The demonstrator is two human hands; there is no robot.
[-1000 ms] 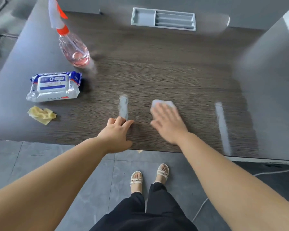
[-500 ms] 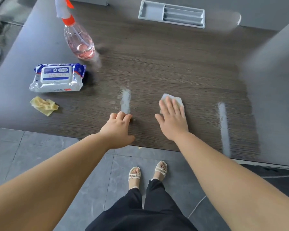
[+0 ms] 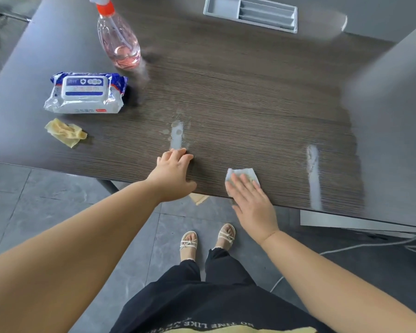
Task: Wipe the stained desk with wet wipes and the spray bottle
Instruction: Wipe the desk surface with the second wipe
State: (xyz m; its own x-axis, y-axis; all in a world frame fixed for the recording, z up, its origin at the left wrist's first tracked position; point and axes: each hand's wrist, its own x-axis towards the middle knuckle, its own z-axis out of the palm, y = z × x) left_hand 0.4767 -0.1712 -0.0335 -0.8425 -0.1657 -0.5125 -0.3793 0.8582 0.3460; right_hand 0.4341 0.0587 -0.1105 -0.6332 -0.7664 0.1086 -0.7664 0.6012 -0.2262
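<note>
A dark wood-grain desk (image 3: 238, 92) fills the upper view. My right hand (image 3: 250, 200) lies flat with straight fingers on a pale wet wipe (image 3: 240, 173) at the desk's near edge. My left hand (image 3: 172, 175) rests on the desk beside it, fingers loosely bent, holding nothing. Just beyond its fingertips is a pale wet smear (image 3: 177, 135). A spray bottle (image 3: 118, 37) with pink liquid and an orange collar stands at the back left. A blue-and-white wet wipes pack (image 3: 84, 93) lies in front of it.
A crumpled yellow used wipe (image 3: 65, 132) lies left of the pack. A grey slotted tray (image 3: 250, 12) sits at the desk's back. A long pale streak (image 3: 314, 174) marks the right side. A grey panel (image 3: 394, 92) borders the desk's right. A yellowish scrap (image 3: 198, 198) lies on the floor.
My right hand has drawn the wipe back toward the near edge of the desk and a little to the right. The left hand stays in place.
</note>
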